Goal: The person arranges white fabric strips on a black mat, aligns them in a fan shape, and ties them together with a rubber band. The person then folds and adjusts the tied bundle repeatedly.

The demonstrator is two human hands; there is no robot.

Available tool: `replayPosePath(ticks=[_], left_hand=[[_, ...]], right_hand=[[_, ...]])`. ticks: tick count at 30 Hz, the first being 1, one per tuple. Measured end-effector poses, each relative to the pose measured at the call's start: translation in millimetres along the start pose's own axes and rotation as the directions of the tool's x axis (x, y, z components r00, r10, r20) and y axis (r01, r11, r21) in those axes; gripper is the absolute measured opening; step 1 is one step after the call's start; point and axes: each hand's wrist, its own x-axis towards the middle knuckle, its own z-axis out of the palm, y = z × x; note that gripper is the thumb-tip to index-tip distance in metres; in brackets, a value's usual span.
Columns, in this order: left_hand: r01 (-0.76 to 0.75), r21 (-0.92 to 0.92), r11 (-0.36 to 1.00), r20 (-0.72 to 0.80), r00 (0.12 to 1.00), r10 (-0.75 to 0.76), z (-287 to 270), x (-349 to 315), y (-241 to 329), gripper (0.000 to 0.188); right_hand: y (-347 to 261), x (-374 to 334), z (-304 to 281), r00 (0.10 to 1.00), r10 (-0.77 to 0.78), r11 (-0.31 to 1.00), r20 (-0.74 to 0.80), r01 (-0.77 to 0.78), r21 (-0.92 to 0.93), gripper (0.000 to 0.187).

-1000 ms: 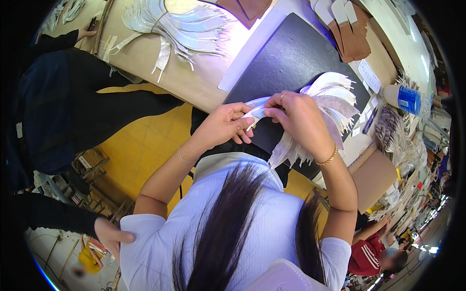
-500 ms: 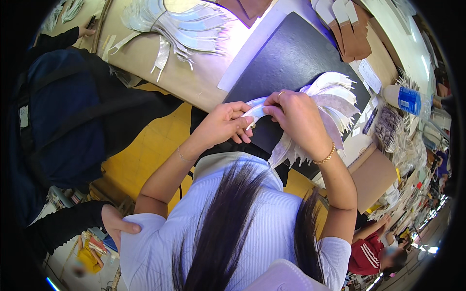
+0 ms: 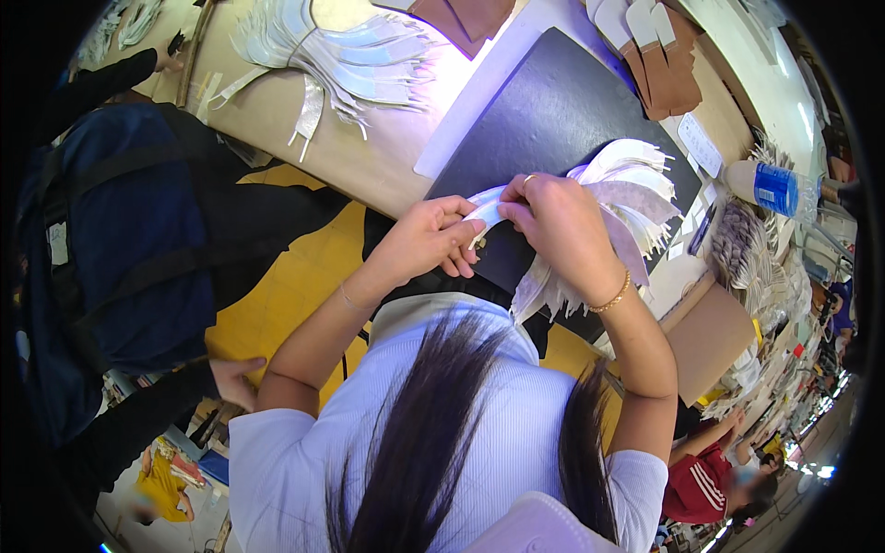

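Note:
A curved, shiny white strip (image 3: 489, 209) with thin cord-like ends is stretched between my two hands, just over the near edge of a black board (image 3: 544, 111). My left hand (image 3: 419, 241) pinches its left end between thumb and fingers. Farther along, my right hand (image 3: 560, 221) grips the same strip with thumb and forefinger. Partly behind my right hand and wrist, a fanned bundle of similar white and greyish strips (image 3: 636, 177) lies on the board. The strip's surface under my fingers is hidden.
A tied bundle of white strips (image 3: 369, 66) rests at the far left of the table. Brown pieces with white ends (image 3: 668, 78) lie at the far right, near a bottle with a blue label (image 3: 776, 190) and a brown box (image 3: 710, 336). A person in dark clothes (image 3: 138, 203) stands left.
My hands keep nearly the same hold on the strip. The neighbouring person's lower hand has come off my left sleeve and now lies by my left elbow.

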Motion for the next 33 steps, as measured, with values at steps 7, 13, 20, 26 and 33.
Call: replayPosePath(ticks=[7,13,20,26,33], left_hand=[[-0.033,0.037,0.999,-0.053,0.998,0.035,4.1,1.4,-2.9,0.029],[-0.056,0.019,0.998,-0.081,0.995,0.058,6.2,2.1,-5.6,0.029],[-0.063,0.032,0.997,-0.153,0.986,0.067,11.9,3.3,-4.5,0.031],[-0.091,0.052,0.994,-0.205,0.974,0.1,17.7,1.9,-6.9,0.03],[-0.099,0.088,0.991,-0.238,0.964,0.117,21.9,-1.2,-5.1,0.031]], right_hand=[[-0.7,-0.5,4.5,1.0,0.008,1.0,-0.027,-0.008,-0.023,0.013],[-3.1,-0.7,4.6,0.998,0.042,0.999,-0.044,-0.043,-0.005,0.013],[-5.2,-1.2,4.3,0.998,0.05,0.999,-0.041,-0.051,0.0,0.015],[1.0,-16.7,-1.7,0.987,0.028,0.997,-0.157,-0.017,0.072,0.02],[2.8,-22.3,-1.6,0.982,0.038,0.999,-0.186,-0.037,0.011,0.02]])
